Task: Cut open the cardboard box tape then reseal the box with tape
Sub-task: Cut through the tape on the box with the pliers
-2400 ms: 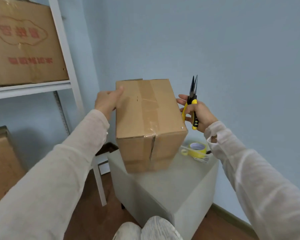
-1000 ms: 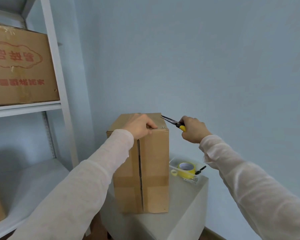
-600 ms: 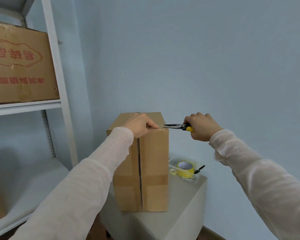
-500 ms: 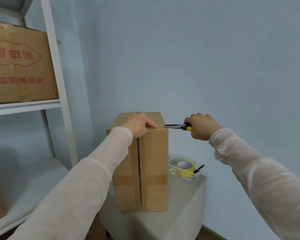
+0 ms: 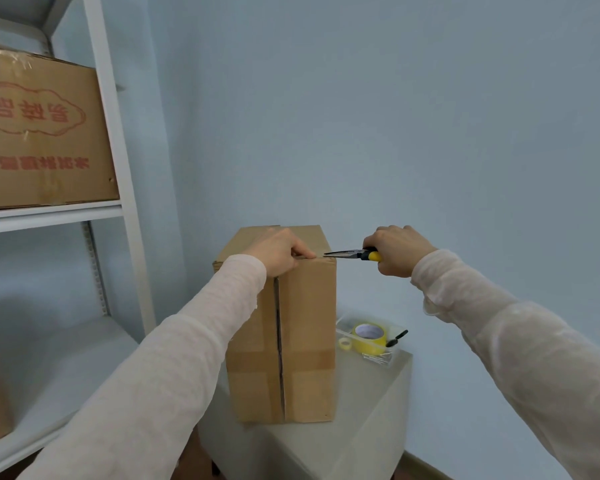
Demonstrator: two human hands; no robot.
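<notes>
A pale blue wall (image 5: 395, 116) fills the view from 12 to 3 o'clock. A white rack (image 5: 118, 168) stands at 9 o'clock, and a carton (image 5: 42, 133) with red print sits on its upper board at 10 o'clock. A grey stool (image 5: 361, 434) stands at 6 o'clock.

The box (image 5: 309, 323) stands on end on the stool, just below the middle of the view. Its near face shows a vertical flap seam crossed by a band of brown tape low down. The left hand (image 5: 278, 249) comes in from 7 o'clock, with its fingers curled over the box's top near edge, grasping it. The right hand (image 5: 399, 249), coming in from 4 o'clock, is clenched round the yellow handles of the pliers (image 5: 350, 253).

The pliers lie level at 3 o'clock of the box top, their thin black nose pointing to 9 o'clock. The tip reaches the top right corner, just beside the left fingertips. Whether it touches the cardboard cannot be told.

A clear tray (image 5: 394, 356) lies on the stool at 3 o'clock of the box, touching or nearly touching its side. In it lie a yellow tape roll (image 5: 368, 337), a smaller pale roll (image 5: 344, 344) at that roll's 9 o'clock, and some thin nails (image 5: 378, 358) at its 5 o'clock
</notes>
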